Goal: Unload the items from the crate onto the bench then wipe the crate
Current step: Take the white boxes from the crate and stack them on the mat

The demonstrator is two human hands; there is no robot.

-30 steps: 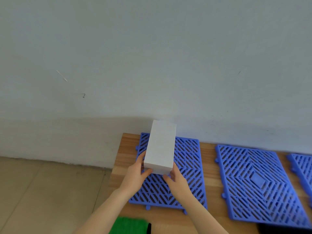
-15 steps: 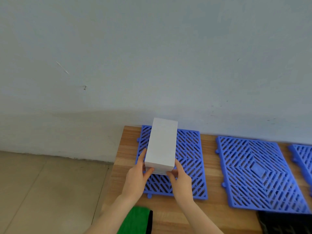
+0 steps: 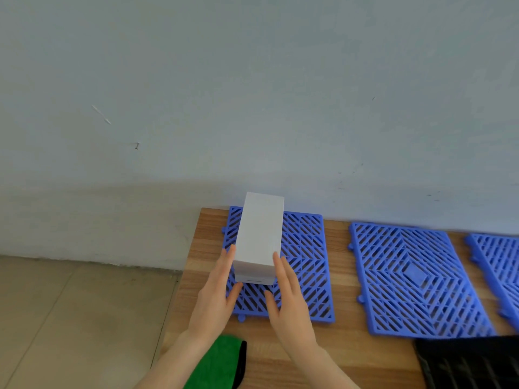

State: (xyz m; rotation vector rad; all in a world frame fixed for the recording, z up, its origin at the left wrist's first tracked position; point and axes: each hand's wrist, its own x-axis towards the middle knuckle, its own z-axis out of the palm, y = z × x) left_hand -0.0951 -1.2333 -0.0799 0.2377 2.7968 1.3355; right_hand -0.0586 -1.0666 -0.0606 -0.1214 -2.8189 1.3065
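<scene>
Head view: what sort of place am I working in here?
Probably a plain workroom or storeroom: a wooden bench against a bare painted wall, blue plastic grid mats in a row on it, tiled floor beside.

Soft, even daylight; faint shadow low on wall (image 3: 112,209); edges slightly blurred
</scene>
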